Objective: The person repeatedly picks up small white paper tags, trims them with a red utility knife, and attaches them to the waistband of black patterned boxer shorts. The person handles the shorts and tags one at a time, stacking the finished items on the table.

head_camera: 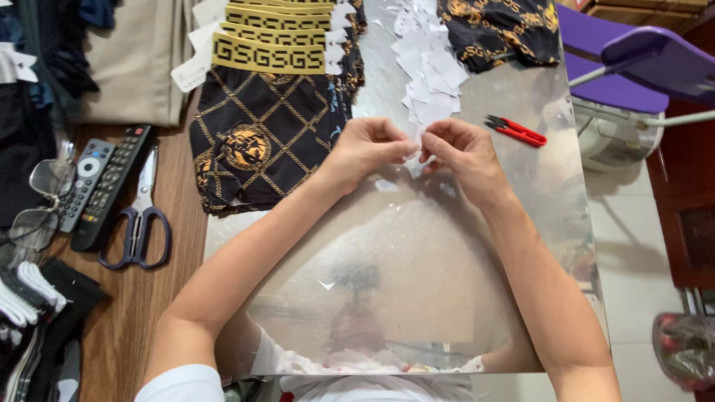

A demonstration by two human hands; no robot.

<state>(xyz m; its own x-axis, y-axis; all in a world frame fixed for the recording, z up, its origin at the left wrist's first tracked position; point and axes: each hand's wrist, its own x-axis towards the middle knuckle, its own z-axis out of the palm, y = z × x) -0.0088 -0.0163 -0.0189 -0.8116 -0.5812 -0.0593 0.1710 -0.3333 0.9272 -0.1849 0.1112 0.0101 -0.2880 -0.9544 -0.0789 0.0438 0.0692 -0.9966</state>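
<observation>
Over the shiny sheet (419,252), both hands' fingers (404,151) pinch one white paper tag (415,165).

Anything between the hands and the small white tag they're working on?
Nothing visible. Left hand and right hand both already pinch the white tag over the shiny sheet; red snips lie off to the right.

Small white paper tag (417,154) (crumpled-looking), pinched just above shiny sheet (417,308).

A wooden table (140,312) carries a shiny sheet (403,259) at centre. On the sheet: shorts (264,133) at 11 o'clock, paper tags (424,59) at 12, red snips (517,132) at 1. Scissors (138,215), remotes (101,183) and glasses (40,203) lie at 9.
</observation>
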